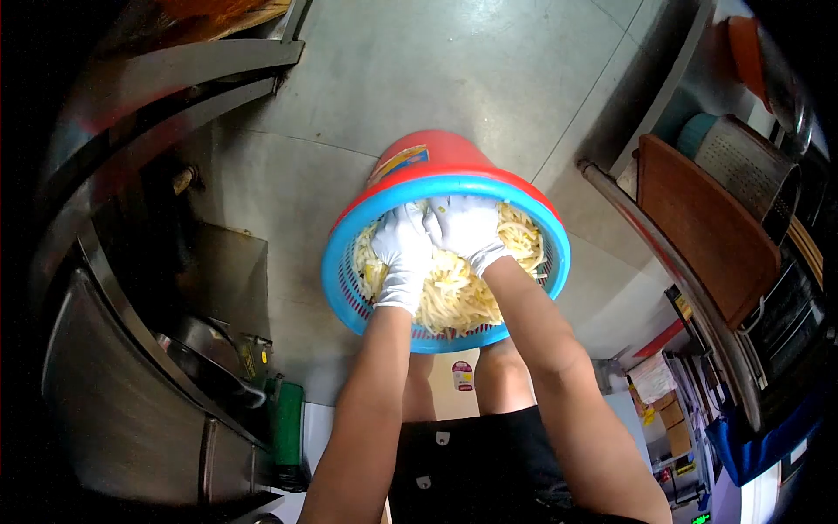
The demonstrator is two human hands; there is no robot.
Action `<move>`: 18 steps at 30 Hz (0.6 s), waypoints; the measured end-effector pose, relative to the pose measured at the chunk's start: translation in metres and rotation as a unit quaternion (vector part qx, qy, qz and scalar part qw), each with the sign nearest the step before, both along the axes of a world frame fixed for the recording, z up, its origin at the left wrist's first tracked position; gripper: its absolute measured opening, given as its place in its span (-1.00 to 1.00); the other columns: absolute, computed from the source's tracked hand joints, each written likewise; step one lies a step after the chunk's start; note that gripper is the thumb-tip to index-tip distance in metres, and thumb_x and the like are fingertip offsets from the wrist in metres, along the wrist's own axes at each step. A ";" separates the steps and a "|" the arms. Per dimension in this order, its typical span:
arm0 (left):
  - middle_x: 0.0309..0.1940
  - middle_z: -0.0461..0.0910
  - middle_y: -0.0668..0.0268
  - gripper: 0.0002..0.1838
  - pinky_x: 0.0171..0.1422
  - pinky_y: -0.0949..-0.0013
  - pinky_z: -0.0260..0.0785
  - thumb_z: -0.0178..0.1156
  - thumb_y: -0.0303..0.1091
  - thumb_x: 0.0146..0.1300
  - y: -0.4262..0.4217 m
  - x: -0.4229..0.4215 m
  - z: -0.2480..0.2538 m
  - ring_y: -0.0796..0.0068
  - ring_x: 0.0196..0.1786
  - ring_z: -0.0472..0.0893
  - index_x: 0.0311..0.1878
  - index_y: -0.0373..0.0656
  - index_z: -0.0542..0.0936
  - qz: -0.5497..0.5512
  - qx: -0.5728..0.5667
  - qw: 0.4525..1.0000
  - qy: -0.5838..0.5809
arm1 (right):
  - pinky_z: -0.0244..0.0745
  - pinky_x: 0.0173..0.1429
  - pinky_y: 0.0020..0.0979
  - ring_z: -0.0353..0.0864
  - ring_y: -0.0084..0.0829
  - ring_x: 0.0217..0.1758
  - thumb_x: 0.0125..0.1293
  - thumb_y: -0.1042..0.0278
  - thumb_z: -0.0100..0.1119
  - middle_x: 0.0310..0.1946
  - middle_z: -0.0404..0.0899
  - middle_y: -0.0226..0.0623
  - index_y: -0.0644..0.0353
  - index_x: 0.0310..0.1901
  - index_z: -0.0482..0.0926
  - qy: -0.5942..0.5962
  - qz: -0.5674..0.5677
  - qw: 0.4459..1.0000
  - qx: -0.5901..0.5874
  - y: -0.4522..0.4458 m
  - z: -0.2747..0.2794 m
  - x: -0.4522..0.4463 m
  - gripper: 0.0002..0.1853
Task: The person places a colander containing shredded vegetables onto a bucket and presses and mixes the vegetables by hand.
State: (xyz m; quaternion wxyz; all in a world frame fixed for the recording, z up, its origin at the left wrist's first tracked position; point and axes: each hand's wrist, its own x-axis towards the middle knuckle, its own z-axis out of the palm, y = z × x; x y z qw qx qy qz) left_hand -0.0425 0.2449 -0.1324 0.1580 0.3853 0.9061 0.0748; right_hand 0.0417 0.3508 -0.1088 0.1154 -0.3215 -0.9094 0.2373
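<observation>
A blue plastic colander (340,297) full of pale bean sprouts (454,297) sits in the mouth of a red bucket (443,153) between my knees. Both hands wear white gloves and are down in the sprouts near the colander's far side. My left hand (403,249) has its fingers curled down into the sprouts. Beside it, almost touching, my right hand (467,229) is bent the same way, with sprouts around it. The fingertips of both hands are buried in the sprouts or hidden behind the knuckles.
Grey tiled floor (419,70) surrounds the bucket. Steel equipment (131,393) stands close on the left, near a green box (288,424). To the right, a metal rail (672,262) edges a shelf holding a brown tray (703,227) and a perforated metal pot (742,162).
</observation>
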 end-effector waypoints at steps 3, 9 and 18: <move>-0.44 0.64 0.10 -0.71 -0.40 -0.02 0.45 0.00 -0.05 0.40 0.001 0.002 -0.001 0.02 -0.43 0.64 -0.07 -0.05 0.49 0.054 -0.038 0.998 -0.019 | 0.47 -0.33 -0.05 0.59 -0.16 -0.40 0.05 0.16 0.17 -0.45 0.58 -0.23 0.07 -0.41 0.61 0.000 0.006 1.000 -0.020 0.000 -0.008 0.000 -0.82; -0.48 0.63 0.04 -0.62 -0.25 -0.07 0.46 -0.13 0.01 0.46 0.015 -0.009 0.018 -0.10 -0.34 0.65 -0.09 -0.07 0.51 0.067 -0.081 0.989 -0.102 | 0.41 0.00 -0.13 0.55 -0.23 -0.10 0.10 0.15 0.15 -0.34 0.60 -0.30 0.07 -0.35 0.62 -0.040 -0.019 0.999 0.000 -0.005 0.002 -0.007 -0.80; 0.23 0.50 0.14 -0.54 0.28 0.06 0.36 0.04 -0.06 0.39 0.005 -0.021 0.083 0.12 0.21 0.52 0.25 -0.06 0.50 -0.106 -0.072 0.991 -0.030 | 0.08 0.52 -0.03 0.28 0.05 0.41 0.16 0.24 0.27 0.20 0.47 0.01 0.13 0.13 0.57 0.136 -0.239 0.946 -0.169 -0.072 0.084 0.021 -0.53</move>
